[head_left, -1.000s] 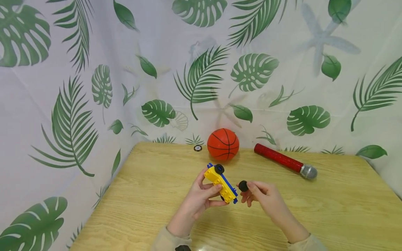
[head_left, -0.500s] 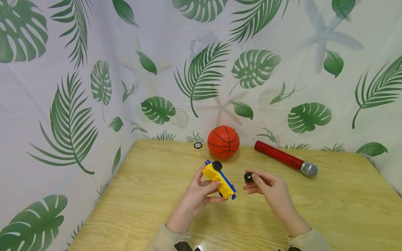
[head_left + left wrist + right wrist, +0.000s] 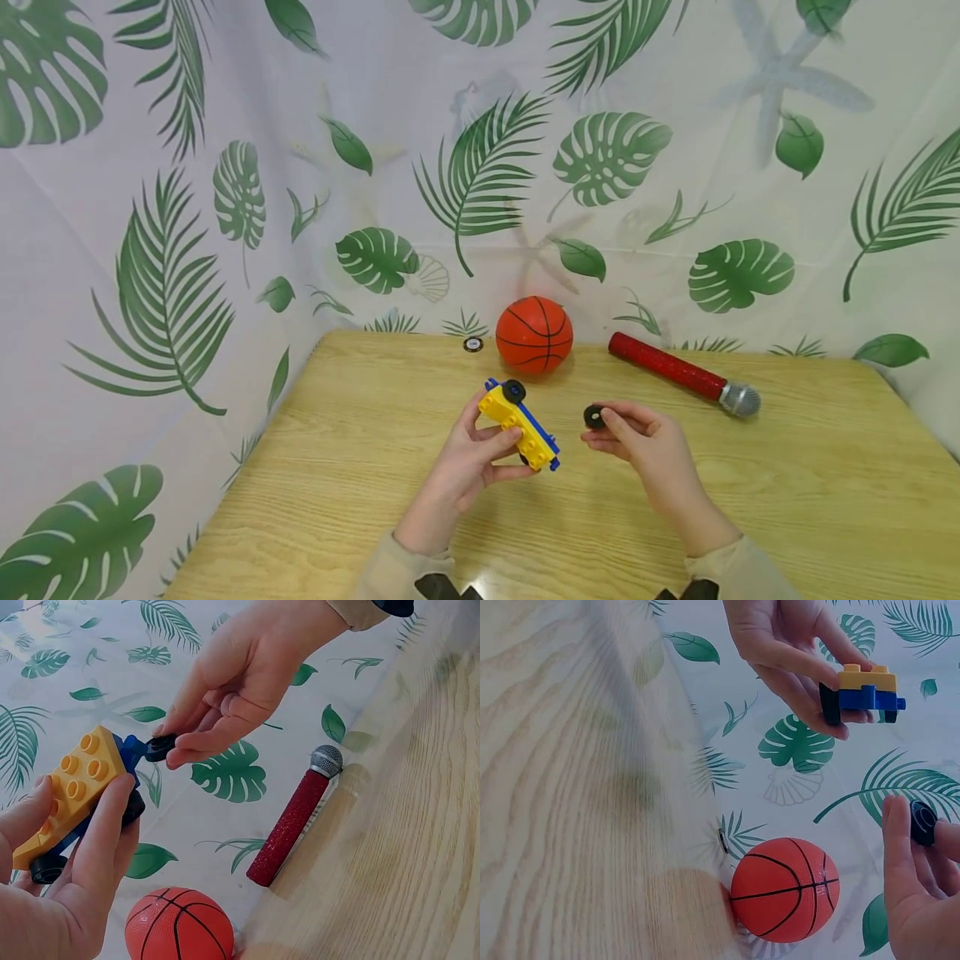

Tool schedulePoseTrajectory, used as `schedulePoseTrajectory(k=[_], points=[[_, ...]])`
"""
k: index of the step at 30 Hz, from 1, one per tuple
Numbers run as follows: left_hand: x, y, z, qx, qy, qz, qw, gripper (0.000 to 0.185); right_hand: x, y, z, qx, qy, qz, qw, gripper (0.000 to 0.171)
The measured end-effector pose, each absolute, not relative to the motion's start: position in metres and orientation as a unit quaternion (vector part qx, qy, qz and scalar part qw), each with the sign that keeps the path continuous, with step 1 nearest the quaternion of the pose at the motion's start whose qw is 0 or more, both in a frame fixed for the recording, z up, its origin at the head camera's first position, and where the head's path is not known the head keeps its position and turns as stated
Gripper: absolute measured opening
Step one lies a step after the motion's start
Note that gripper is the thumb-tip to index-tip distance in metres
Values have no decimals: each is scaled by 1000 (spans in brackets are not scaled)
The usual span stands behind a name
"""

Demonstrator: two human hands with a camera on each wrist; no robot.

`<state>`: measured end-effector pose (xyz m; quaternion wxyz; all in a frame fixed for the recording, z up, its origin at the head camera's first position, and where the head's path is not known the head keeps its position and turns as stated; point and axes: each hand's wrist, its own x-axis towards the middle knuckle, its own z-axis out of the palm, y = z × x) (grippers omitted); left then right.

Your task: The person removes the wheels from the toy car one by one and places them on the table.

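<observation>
My left hand (image 3: 467,460) grips a yellow and blue toy car (image 3: 519,429) built like a studded block, thumb on the yellow top. Black wheels (image 3: 48,868) show on the car in the left wrist view. Between the thumb and fingers of my right hand (image 3: 654,446) is a small black toy wheel (image 3: 595,417), its flat face with a pale centre toward the head camera. The wheel stays apart from the car, a short gap to its right. In the right wrist view, the car's end (image 3: 868,690) shows a blue knob, and the pinched wheel (image 3: 923,823) appears lower right.
An orange-red basketball (image 3: 534,335) sits at the back of the wooden table (image 3: 337,467). To its left lies a black-and-white round chip (image 3: 472,344). A red microphone (image 3: 675,371) with a silver head lies at the back right. Behind hangs a leaf-print cloth (image 3: 420,167).
My right hand has drawn the wheel slightly right and away from the car, and the wheel has turned to show its centre. The left hand keeps its grip on the car, shifted a little.
</observation>
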<state>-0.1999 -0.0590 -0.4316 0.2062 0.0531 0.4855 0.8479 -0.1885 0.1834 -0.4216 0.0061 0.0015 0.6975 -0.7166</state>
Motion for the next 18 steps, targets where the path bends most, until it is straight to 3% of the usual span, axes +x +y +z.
schedulePoseTrajectory(k=[18], points=[[-202,-63,-430,66,488,844,212,73,-205,191,-440,50,633,-769,75,40]])
